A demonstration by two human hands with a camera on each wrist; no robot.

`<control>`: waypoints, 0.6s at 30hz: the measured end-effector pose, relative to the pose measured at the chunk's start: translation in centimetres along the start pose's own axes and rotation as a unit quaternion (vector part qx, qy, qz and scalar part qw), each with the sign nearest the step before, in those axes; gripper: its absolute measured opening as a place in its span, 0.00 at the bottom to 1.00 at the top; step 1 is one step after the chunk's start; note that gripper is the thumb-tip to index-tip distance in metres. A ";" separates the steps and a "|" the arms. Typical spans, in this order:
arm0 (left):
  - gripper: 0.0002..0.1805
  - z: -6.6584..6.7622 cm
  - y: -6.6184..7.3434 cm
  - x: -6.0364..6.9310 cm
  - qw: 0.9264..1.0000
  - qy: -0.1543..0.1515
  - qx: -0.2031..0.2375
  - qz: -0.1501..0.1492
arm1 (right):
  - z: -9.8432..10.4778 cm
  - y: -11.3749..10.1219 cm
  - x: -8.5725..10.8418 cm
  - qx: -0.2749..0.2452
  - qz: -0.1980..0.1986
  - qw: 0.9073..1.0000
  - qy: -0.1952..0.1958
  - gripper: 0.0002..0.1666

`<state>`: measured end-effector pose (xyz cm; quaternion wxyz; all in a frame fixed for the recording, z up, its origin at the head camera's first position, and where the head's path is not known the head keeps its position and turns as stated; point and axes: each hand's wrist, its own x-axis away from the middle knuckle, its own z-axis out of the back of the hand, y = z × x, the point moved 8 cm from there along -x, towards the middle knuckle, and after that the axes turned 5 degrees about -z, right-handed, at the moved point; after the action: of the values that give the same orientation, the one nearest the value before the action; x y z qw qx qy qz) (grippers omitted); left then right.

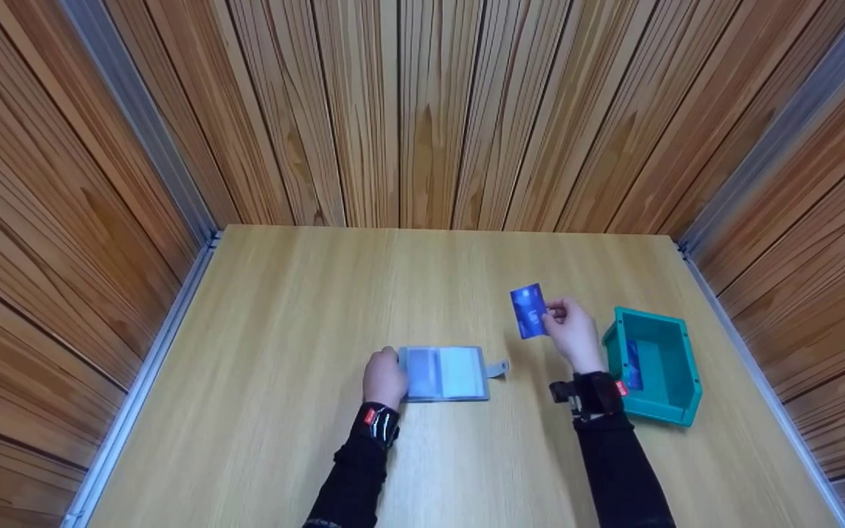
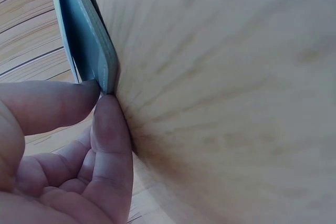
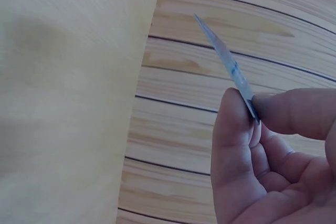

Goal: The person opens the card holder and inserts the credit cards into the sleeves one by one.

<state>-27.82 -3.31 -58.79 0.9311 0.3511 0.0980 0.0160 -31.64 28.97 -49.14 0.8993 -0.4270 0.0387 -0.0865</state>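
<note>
An opened light-blue card holder (image 1: 464,372) with clear sleeves lies on the table, its strap (image 1: 497,369) sticking out to the right. My left hand (image 1: 384,378) pinches its left edge between thumb and index finger; the left wrist view shows the grip on a corner of the cover (image 2: 86,35). Up and to the right, my right hand (image 1: 573,331) holds a blue card (image 1: 529,311) by its right edge, above the table. Seen nearly edge-on in the right wrist view, the card (image 3: 228,61) sits between thumb and index finger.
Right of my right forearm stands a green plastic bin (image 1: 661,411) with a blue card (image 1: 635,364) inside, against its left wall. Wood-plank walls (image 1: 430,110) with metal corner posts enclose the wooden table (image 1: 283,308) at the back and both sides.
</note>
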 end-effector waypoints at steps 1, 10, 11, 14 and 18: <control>0.02 0.0 0.0 0.0 1.000 -0.001 0.001 0.001 | -0.4 0.0 0.0 -0.004 -0.002 1.000 -0.003 0.15; 0.04 0.1 -0.1 0.0 1.000 -0.003 0.007 0.013 | -3.7 0.2 0.7 -0.035 -0.021 0.998 -0.043 0.14; 0.04 0.1 0.0 0.0 1.000 -0.003 0.007 0.014 | -4.0 0.2 0.7 -0.036 -0.022 0.998 -0.046 0.15; 0.04 0.1 0.0 0.1 1.000 -0.006 0.009 0.018 | -4.8 0.3 0.9 -0.041 -0.029 0.997 -0.056 0.15; 0.04 0.1 0.0 0.1 1.000 -0.004 0.011 0.017 | -5.7 0.1 1.2 -0.037 -0.028 0.997 -0.062 0.13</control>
<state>-27.73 -3.39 -58.76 0.9272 0.3627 0.0881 0.0297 -31.25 24.49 -52.85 0.8806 -0.4657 -0.0265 -0.0838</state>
